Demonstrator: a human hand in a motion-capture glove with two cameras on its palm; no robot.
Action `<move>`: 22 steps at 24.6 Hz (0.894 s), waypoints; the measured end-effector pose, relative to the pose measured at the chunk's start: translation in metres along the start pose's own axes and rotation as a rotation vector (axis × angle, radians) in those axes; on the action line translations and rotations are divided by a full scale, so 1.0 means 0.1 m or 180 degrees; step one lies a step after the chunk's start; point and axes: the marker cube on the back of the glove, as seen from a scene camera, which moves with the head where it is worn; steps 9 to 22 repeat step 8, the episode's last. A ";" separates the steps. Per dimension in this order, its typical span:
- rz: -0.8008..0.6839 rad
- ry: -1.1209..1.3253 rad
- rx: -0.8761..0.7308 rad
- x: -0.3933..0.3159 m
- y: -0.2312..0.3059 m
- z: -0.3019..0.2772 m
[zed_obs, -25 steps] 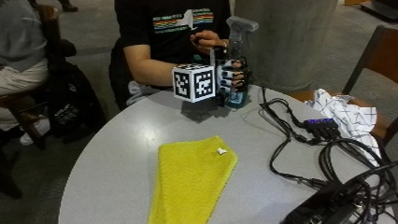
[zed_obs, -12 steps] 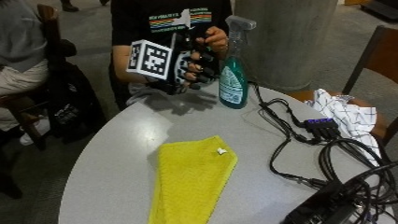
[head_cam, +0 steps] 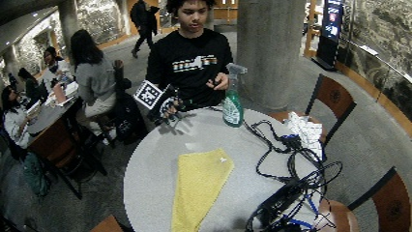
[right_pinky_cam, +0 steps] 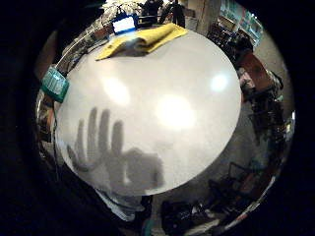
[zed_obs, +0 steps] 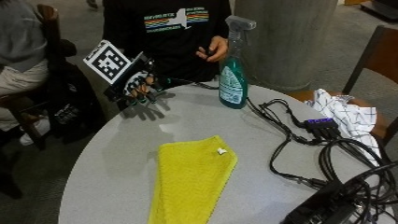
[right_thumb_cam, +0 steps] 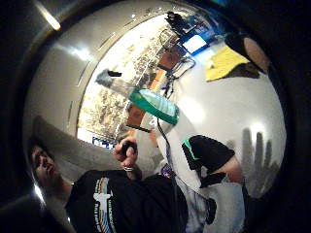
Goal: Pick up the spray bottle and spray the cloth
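Outside view: one spray bottle [zed_obs: 234,74], one yellow cloth [zed_obs: 191,179]; gloved right hand [zed_obs: 140,87] hovers spread, empty, bottle well apart beside its fingers [zed_obs: 149,97].

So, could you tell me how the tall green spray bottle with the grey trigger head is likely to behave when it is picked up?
The green spray bottle stands tall on a narrow base, so a sideways nudge would probably tip it. It looks like rigid plastic, probably stiff to hold. Liquid seems to fill much of it, so probably fairly heavy.
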 end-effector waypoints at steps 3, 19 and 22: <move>-0.0008 0.0147 0.0228 0.08 0.04 0.05; -0.0158 0.0228 0.0040 0.12 0.13 0.04; -0.0158 0.0228 0.0040 0.12 0.13 0.04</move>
